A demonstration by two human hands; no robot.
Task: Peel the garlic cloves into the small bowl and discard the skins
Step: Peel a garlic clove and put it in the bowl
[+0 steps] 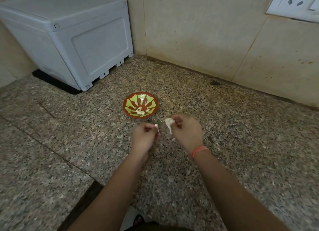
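A small red bowl [128, 101] with a green pattern sits on the speckled granite counter [224, 127]; a few peeled garlic cloves [140, 111] lie in it. Just in front of the bowl, my right hand [185, 132] pinches a garlic piece [168, 123] with papery skin hanging down from it. My left hand [144, 137] pinches a small strip of garlic skin [156, 127] between its fingertips. The two hands are a short way apart above the counter.
A grey plastic box [69, 34] on a black mat stands at the back left. Tiled walls meet in the corner behind the bowl, with a white wall socket [295, 3] at the upper right. The counter's front edge runs at the lower left.
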